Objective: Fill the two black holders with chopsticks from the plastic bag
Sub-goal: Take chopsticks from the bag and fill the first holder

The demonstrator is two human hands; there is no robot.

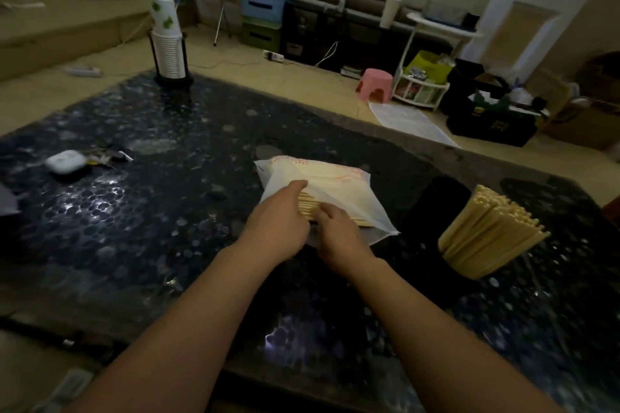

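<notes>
While the plastic bag (322,191) is lying left of the filled holder (486,235), both hands are grasping chopsticks (310,208) at its mouth; they should be squaring the bundle first.

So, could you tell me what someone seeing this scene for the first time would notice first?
Probably both hands, left hand and right hand, meeting mid-table at the open end of the plastic bag, on the chopsticks inside. To the right, one black holder bristles with a pale bundle, beside an empty-looking second holder. At the far left edge stands a tall cup stack.
</notes>
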